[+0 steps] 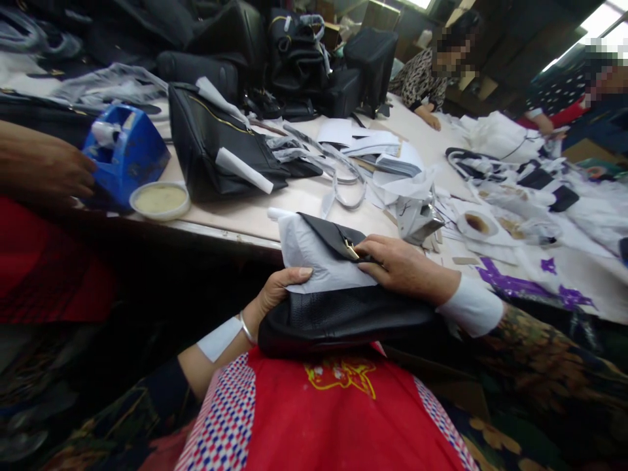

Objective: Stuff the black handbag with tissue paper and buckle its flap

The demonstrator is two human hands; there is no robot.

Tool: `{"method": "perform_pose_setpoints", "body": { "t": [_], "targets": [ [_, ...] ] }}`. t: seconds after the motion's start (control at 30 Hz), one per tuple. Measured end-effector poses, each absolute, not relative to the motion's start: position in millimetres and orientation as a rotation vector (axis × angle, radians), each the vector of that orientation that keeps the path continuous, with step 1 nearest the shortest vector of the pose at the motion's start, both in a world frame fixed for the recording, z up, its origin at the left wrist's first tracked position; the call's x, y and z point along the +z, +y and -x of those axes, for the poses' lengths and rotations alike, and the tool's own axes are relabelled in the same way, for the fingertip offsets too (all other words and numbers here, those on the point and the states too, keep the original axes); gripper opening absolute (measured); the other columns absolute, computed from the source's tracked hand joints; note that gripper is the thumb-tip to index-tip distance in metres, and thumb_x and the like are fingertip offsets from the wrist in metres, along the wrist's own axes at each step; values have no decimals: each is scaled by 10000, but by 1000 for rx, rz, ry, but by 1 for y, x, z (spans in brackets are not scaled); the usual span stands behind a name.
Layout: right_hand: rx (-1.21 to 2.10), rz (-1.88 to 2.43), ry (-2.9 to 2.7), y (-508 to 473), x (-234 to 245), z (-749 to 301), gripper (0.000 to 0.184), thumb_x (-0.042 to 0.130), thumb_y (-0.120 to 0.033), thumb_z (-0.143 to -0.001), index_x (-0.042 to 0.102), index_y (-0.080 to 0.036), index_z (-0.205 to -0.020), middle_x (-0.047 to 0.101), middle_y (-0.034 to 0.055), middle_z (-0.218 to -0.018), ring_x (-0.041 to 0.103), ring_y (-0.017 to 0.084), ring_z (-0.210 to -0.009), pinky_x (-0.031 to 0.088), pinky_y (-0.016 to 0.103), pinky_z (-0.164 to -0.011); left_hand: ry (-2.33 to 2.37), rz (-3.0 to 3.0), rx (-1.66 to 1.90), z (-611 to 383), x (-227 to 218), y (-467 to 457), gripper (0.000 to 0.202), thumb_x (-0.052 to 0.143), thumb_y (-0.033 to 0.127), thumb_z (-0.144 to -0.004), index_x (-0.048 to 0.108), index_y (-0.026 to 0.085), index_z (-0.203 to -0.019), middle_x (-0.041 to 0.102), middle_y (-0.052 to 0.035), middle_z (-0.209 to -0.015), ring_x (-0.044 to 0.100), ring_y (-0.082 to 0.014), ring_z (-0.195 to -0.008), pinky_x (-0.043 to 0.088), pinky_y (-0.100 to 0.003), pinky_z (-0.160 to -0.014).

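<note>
A black leather handbag (338,320) rests on my lap against the red apron (314,405). White tissue paper (314,255) lies over its front, partly under a black flap (324,232) with a gold-coloured clasp (351,248). My left hand (277,291) grips the bag's left side, thumb on top of the tissue paper and the other fingers hidden behind. My right hand (392,265) is closed at the flap's end, thumb and fingers pinching it beside the clasp.
Ahead on the table stand another black handbag (216,144), a blue tape dispenser (125,147) and a round tub (159,199). Papers (377,147), a metal-tipped packing-tape holder (419,219) and plastic wrap lie rightward. A co-worker's hand (49,163) is at left; two people work across the table.
</note>
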State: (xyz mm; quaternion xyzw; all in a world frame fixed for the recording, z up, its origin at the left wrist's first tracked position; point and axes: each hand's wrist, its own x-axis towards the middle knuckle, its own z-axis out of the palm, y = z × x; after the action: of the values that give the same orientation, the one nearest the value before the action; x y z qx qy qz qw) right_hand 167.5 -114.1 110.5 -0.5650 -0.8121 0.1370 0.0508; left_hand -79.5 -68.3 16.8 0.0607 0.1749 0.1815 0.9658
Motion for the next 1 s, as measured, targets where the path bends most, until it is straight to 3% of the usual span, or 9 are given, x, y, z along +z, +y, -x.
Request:
{"method": "perform_pose_setpoints", "body": {
  "t": [0.2,0.53,1.0],
  "targets": [
    [550,1665,-2467,-102,105,-171,320,451,-194,-964,698,-146,-1163,639,113,-985,627,206,-895,497,303,-827,333,-141,370,83,19,-67,409,655,168,-769,680,33,-1155,791,-145,-883,765,-300,-808,595,-421,-875],
    [976,1647,-2208,-81,109,-191,310,578,-358,-918,770,-185,-1089,652,58,-885,630,185,-815,476,311,-778,328,-155,388,88,29,-66,399,628,144,-801,669,25,-1179,790,-144,-947,759,-296,-901,568,-413,-948],
    [900,1675,-2293,-82,112,-180,341,527,-314,-935,749,-193,-1165,659,80,-958,624,197,-868,473,320,-806,345,-132,420,88,19,-65,422,659,163,-775,668,37,-1179,791,-137,-896,764,-287,-825,586,-407,-902]
  ]
}}
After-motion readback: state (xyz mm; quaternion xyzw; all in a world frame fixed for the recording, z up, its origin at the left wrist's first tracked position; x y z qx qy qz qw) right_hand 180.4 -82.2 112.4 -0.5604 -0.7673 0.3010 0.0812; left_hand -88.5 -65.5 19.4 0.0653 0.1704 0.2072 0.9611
